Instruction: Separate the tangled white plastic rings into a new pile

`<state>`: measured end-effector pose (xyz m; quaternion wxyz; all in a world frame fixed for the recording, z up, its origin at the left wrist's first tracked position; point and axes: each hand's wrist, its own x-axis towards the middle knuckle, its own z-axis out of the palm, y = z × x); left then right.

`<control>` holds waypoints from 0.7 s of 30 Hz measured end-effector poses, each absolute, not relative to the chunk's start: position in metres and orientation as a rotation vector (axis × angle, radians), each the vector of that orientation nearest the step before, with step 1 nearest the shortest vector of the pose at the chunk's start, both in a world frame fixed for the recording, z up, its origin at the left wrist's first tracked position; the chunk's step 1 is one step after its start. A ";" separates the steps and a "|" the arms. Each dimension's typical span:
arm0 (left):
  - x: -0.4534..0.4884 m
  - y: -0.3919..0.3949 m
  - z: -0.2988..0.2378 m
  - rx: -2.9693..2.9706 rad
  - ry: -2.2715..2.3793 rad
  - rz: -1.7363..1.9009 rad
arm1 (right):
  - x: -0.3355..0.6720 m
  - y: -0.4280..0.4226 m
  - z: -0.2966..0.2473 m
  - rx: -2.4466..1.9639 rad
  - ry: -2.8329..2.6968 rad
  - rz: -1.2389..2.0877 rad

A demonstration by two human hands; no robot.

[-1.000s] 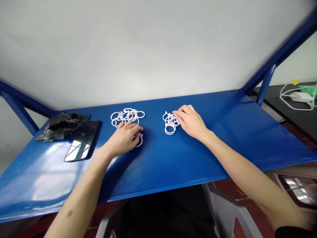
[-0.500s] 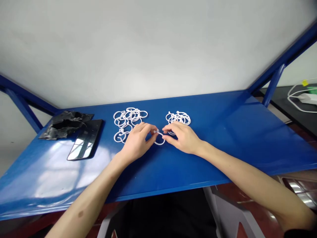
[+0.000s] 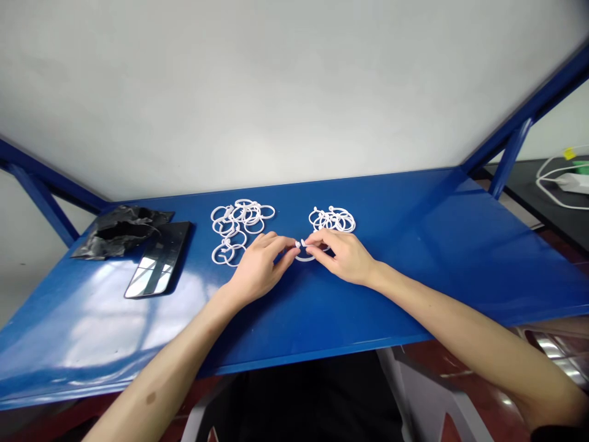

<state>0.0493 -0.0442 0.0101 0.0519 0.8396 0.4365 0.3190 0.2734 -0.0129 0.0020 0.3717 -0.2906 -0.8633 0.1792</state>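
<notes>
A white plastic ring (image 3: pixel 304 258), like a shower curtain ring, is held between my hands above the blue table. My left hand (image 3: pixel 260 265) pinches one end of it with thumb and forefinger. On the other side my right hand (image 3: pixel 343 255) pinches the opposite end, fingertips close to the left ones. The two ends show as small white knobs between the fingertips; whether they touch I cannot tell. Beyond my left hand lies a loose pile of similar white rings (image 3: pixel 248 213). A tighter pile of white rings (image 3: pixel 340 220) sits just behind my right hand, partly covered by it.
On the left of the blue table (image 3: pixel 322 331) lie a black phone (image 3: pixel 159 261) and a crumpled black plastic bag (image 3: pixel 124 227). Blue frame bars rise at both sides against a pale wall. A white cable (image 3: pixel 547 178) and adapter lie on a dark surface at far right.
My left hand has shifted slightly right, and both hands now pinch the ring's ends close together. Earlier the right fingers were more apart and the ring hung nearer my left hand.
</notes>
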 end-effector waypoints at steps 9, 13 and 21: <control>0.051 -0.045 0.007 2.538 1.282 0.951 | 0.274 -0.014 0.001 -0.684 -2.262 0.425; 0.053 -0.045 0.006 2.522 1.367 1.032 | 0.272 -0.015 0.001 -0.679 -2.259 0.391; 0.055 -0.046 0.009 2.264 1.318 1.048 | 0.269 -0.021 0.003 -0.634 -2.288 0.421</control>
